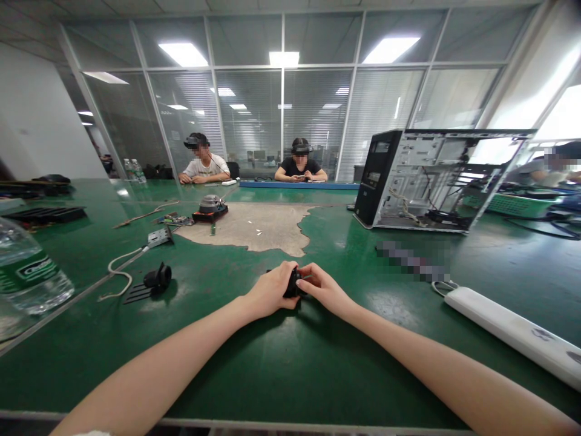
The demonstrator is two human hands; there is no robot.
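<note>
A small black plastic part (293,286) is held just above the green table, mostly hidden by my fingers. My left hand (273,290) is closed around its left side. From the other side, my right hand (323,287) pinches its right edge with thumb and fingers. Another black part (158,277), with a round body and flat slats, lies on the table to the left of my hands. Behind it rests a metal bracket (160,237) with a pale cable (129,275) trailing from it.
An open computer case (420,181) stands at the right back, with a white power strip (508,327) nearer. At the left edge is a water bottle (29,266). A red-and-black part (210,209) sits by the bare patch (267,227). Two people (204,166) sit opposite; another is at far right.
</note>
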